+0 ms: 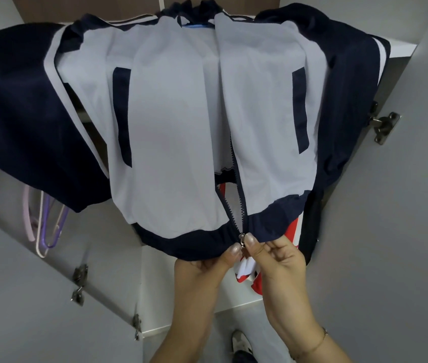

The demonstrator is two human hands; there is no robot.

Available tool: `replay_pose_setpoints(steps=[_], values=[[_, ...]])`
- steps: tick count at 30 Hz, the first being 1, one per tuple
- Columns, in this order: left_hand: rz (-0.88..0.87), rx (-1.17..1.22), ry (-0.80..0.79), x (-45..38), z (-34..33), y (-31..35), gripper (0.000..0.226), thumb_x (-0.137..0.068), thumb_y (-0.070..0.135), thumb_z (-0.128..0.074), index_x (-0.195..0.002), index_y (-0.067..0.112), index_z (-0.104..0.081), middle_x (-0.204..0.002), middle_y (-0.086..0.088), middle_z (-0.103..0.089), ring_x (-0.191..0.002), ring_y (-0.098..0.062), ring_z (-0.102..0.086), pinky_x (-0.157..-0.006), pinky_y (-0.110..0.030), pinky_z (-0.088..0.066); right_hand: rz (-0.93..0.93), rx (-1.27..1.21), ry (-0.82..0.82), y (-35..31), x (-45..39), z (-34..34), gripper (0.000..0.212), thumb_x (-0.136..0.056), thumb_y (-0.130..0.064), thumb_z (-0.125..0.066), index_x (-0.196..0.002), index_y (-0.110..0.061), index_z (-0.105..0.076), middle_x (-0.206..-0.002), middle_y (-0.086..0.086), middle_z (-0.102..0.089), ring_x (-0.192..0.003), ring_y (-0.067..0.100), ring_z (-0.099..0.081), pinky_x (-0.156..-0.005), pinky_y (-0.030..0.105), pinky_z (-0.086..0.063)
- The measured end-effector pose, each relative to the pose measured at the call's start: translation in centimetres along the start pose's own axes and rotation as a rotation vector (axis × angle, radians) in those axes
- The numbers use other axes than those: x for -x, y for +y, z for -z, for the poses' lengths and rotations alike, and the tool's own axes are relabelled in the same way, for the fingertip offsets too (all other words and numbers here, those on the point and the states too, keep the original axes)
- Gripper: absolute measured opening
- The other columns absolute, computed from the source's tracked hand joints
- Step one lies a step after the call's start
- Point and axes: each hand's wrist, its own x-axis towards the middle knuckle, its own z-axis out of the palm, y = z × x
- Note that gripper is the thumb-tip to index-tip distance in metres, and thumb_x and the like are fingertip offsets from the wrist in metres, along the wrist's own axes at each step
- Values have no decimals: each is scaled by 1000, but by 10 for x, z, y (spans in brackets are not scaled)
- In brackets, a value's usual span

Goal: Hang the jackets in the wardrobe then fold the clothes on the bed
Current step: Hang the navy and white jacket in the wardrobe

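Jacket: a light grey and dark blue jacket (176, 121) hangs in the open wardrobe, right in front, filling most of the view. Its dark blue sleeves spread out to the left and the right.
Zip: the zip (236, 195) runs down the middle of the jacket. It is open all the way up and only meets at the bottom hem.
Zip pull: the small metal pull (241, 238) sits at the very bottom of the zip, on the dark blue hem.
Left hand: the left hand (205, 268) comes up from below and pinches the bottom hem just left of the zip, thumb on top.
Right hand: the right hand (277, 258) pinches the hem just right of the zip, with its thumb tip touching the zip pull. A thin bracelet (317, 341) is on that wrist.
Red and white clothes: some red and white cloth (290, 231) hangs behind the jacket, low on the right.
Hangers: pink and purple hangers (46, 226) hang at the left, under the sleeve.
Doors: the grey wardrobe doors (404, 231) stand open on both sides, with metal hinges (384, 125).
Shoe: a shoe (240, 344) shows on the floor, near the bottom.
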Motion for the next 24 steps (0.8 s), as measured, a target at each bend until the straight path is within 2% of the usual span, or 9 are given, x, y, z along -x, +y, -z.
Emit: replay_pose_setpoints(steps=[2,5,8,10,15,17,19,21,24], values=[[8,-39,-8,-1,3,0,27,-70,20,-79,-96,30,-77,-96,-3,-77,-91,-17,-73,-82,-26,-57,-24,-6,-3,1,-1,0,13,-69,-26,-75,-80,-18,-77,-73,5,-71,-71,14,-68,-70,21,-55],[21,-24,-23,-4,11,-1,27,-70,15,-78,-97,16,-78,-95,-8,-76,-90,-19,-73,-77,-23,-56,-85,60,-37,3,-2,-1,16,-72,-29,-72,-79,-14,-75,-71,8,-70,-66,15,-66,-60,19,-52],[13,-30,-28,-7,19,-1,24,-75,11,-75,-98,17,-77,-96,-6,-76,-89,-15,-72,-76,-20,-54,-208,189,-85,5,-3,1,47,-77,-41,-65,-83,6,-63,-68,14,-66,-59,15,-62,-55,18,-48],[2,-59,-31,-9,23,0,19,-78,10,-74,-92,22,-79,-93,-5,-77,-88,-13,-72,-76,-19,-53,-259,263,-186,6,0,2,53,-79,-46,-60,-86,7,-63,-69,10,-65,-62,13,-60,-57,20,-49],[-43,-126,-66,-12,31,1,13,-77,17,-74,-88,21,-78,-91,-3,-77,-91,-13,-72,-76,-16,-52,-158,396,-326,5,9,1,29,-91,-28,-55,-78,-3,-64,-59,3,-61,-54,13,-54,-54,22,-45],[-51,-149,-65,-12,35,-1,13,-77,16,-74,-90,17,-77,-92,-3,-77,-92,-13,-72,-77,-16,-52,-222,319,-342,0,8,-3,25,-96,-14,-55,-74,-5,-65,-57,6,-59,-48,16,-51,-48,25,-44],[-51,-170,-60,-12,38,-1,18,-81,8,-74,-96,18,-75,-96,0,-77,-96,-13,-71,-79,-17,-53,-337,171,-347,-12,4,-7,22,-90,-15,-60,-71,-9,-67,-55,6,-56,-40,14,-45,-37,22,-38],[-50,-201,-52,-14,40,1,21,-82,6,-73,-97,21,-75,-97,-2,-76,-98,-17,-71,-84,-26,-56,-375,166,-362,-27,-5,-11,22,-91,-16,-58,-73,-8,-66,-46,2,-48,-33,9,-33,-33,17,-24],[-86,-326,-1,-16,46,5,23,-81,11,-77,-79,33,-75,-89,-13,-74,-90,-27,-71,-85,-44,-56,-359,153,-373,-50,-23,-22,24,-91,-12,-57,-71,-5,-68,-43,1,-33,-32,8,-21,-33,19,-14]])
